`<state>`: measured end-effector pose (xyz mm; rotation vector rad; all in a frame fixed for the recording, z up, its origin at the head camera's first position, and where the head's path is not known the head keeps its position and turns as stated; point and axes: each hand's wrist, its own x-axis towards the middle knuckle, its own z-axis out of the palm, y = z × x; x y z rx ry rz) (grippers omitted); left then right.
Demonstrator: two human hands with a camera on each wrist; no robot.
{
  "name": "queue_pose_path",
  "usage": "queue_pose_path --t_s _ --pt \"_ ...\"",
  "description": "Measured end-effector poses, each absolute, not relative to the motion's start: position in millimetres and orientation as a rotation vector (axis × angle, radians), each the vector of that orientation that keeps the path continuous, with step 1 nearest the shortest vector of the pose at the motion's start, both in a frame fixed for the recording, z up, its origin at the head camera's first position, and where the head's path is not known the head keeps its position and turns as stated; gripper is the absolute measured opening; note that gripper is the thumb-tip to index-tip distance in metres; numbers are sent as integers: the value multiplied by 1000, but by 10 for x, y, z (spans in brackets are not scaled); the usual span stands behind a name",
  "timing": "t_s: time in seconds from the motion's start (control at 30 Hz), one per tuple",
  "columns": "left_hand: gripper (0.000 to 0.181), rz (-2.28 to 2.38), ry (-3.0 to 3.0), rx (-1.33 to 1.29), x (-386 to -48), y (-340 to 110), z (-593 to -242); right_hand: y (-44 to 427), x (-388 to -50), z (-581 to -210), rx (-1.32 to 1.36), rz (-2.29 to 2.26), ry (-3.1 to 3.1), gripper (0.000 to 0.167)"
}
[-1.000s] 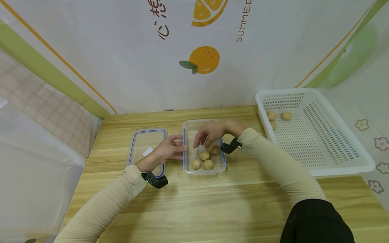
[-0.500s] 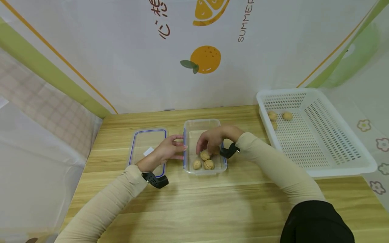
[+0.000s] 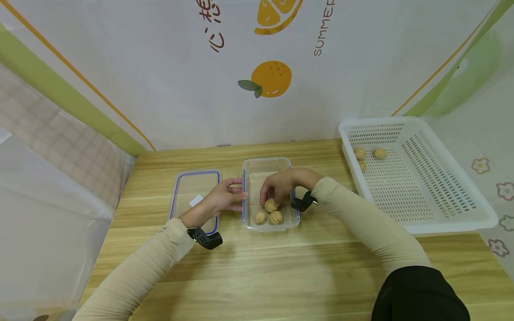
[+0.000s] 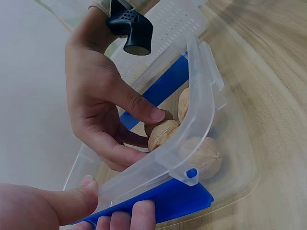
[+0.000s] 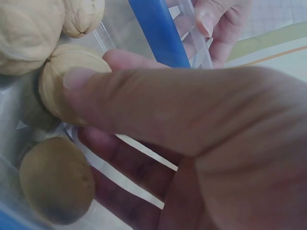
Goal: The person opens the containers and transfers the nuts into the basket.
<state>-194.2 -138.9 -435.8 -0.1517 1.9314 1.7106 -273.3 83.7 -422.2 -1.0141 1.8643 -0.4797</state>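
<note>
A clear container [image 3: 250,214] with blue side clips holds several walnuts [image 3: 275,217]. The left hand [image 3: 218,198] grips its left wall, the thumb at the rim and the fingers on the outer blue clip [image 4: 184,201]. Inside the container, the right hand [image 3: 280,183] has thumb and a finger around one walnut [image 5: 60,98], which rests among the others. Another walnut [image 5: 57,179] lies by its lower fingers in the right wrist view; the head view hides that one behind the hand.
A clear lid [image 3: 196,178] with a blue seal lies left of the container, partly under the left hand. At the right stands a white perforated basket [image 3: 445,218] with several walnuts [image 3: 379,153] in its far left part. A printed cloth [image 3: 192,102] hangs behind the table.
The right hand has moved slightly down and right inside the container, onto the walnuts, and its fingers have come to one of them. The left hand has stayed at the wall.
</note>
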Motion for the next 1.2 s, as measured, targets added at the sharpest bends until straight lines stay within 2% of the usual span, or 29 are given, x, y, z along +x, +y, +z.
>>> queue_pose_path --t_s 0.57,0.77,1.2 --pt "59 1709 1935 -141 -1941 -1390 -4350 844 -2733 -4232 -1055 -494 1905 33" --pt "59 1711 1932 -134 -1938 -1393 -4352 876 -2753 -4183 -1131 -620 1920 35" --pt "60 1696 1935 -154 -1946 -1389 -4351 988 -2790 -4135 -1100 -860 1883 38"
